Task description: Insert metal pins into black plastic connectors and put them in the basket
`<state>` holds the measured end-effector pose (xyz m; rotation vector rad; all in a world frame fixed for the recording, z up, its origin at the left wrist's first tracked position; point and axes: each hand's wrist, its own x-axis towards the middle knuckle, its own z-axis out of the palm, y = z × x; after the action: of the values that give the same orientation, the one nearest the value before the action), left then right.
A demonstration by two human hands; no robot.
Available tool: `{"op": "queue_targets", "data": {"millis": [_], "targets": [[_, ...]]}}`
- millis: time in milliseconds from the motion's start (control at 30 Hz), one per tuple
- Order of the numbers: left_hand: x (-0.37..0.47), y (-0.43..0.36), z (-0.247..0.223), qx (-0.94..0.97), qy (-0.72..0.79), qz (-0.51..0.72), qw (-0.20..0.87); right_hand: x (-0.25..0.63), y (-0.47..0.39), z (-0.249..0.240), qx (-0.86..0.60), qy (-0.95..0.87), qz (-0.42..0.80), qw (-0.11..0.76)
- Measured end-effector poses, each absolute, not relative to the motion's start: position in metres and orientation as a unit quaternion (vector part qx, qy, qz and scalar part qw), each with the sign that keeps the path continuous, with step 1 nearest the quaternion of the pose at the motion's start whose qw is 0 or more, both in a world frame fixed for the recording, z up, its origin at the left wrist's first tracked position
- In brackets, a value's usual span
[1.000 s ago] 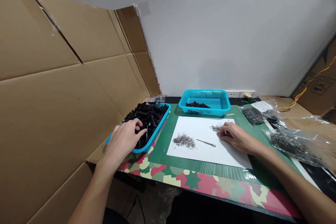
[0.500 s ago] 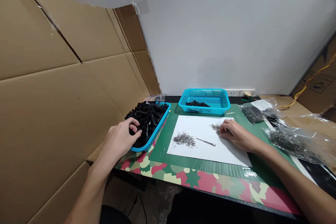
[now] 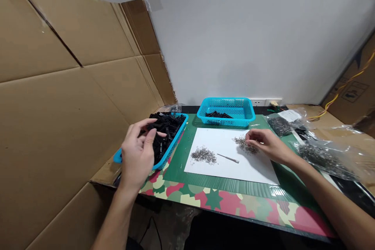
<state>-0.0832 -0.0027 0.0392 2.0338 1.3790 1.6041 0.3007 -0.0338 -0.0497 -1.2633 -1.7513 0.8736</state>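
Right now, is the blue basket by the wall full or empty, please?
Partly filled: black parts lie at the left of the basket, its right floor bare.

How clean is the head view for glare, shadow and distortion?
Head view: wide-angle stretch toward the edges; glare on the plastic bags and green mat; soft shadow by the right hand on the white paper; small metal pieces too fine to separate.

- left hand (image 3: 135,158), centre-left of the frame: bare, with slim fingers; nails too small to make out;
- right hand (image 3: 268,144), right of centre: bare, equally slim;
- both forearms (image 3: 117,211), towards the lower left and lower right corners: bare, slender, smooth;
- clothing (image 3: 225,234), bottom centre: plain black; its details lost in shadow
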Motion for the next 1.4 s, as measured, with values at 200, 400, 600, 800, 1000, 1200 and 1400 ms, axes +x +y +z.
{"op": "queue_targets", "data": {"millis": [200, 400, 600, 800, 1000, 1200, 1400], "targets": [[-0.034, -0.022, -0.004, 0.682, 0.420, 0.511, 0.312, 0.303, -0.034, -0.054, -0.460, -0.652, 0.431, 0.422], [0.009, -0.043, -0.045, 0.687, 0.416, 0.446, 0.395, 0.292, -0.037, -0.051, -0.443, -0.607, 0.469, 0.464], [0.027, -0.052, -0.056, 0.649, 0.404, 0.427, 0.483, 0.280, -0.037, -0.050, -0.408, -0.611, 0.498, 0.461], [0.026, -0.057, -0.060, 0.655, 0.430, 0.421, 0.457, 0.274, -0.041, -0.050, -0.368, -0.606, 0.527, 0.468], [0.025, -0.061, -0.057, 0.698, 0.447, 0.368, 0.421, 0.267, -0.048, -0.042, -0.333, -0.566, 0.595, 0.464], [0.025, -0.063, -0.051, 0.734, 0.417, 0.337, 0.416, 0.264, -0.048, -0.044, -0.326, -0.559, 0.605, 0.463], [0.026, -0.067, -0.047, 0.764, 0.417, 0.318, 0.375, 0.252, -0.053, -0.051, -0.312, -0.504, 0.673, 0.442]]}}
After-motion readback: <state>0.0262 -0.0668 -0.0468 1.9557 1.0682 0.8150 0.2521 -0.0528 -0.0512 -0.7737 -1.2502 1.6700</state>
